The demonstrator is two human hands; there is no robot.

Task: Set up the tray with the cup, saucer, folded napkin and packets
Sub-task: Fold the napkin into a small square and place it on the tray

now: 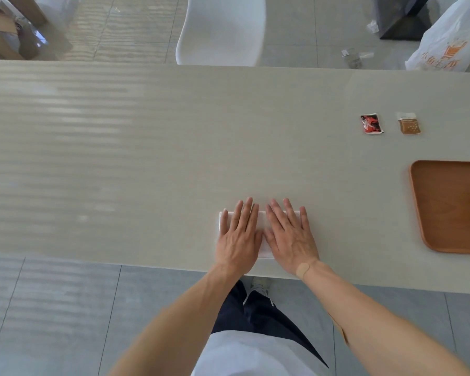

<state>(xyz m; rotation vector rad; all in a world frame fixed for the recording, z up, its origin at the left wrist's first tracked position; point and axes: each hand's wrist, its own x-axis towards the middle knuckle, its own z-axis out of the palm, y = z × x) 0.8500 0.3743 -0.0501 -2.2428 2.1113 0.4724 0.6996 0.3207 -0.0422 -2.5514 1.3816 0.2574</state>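
Observation:
A white napkin lies flat near the table's front edge, mostly covered by both hands. My left hand presses palm down on its left half, fingers spread. My right hand presses flat on its right half beside it. A brown wooden tray sits at the right edge, partly cut off by the frame and bare where visible. A red and black packet and a brown packet lie side by side beyond the tray. No cup or saucer is in view.
The long pale table stretches to the left. A white chair stands behind its far edge. A white plastic bag sits on the floor at the back right.

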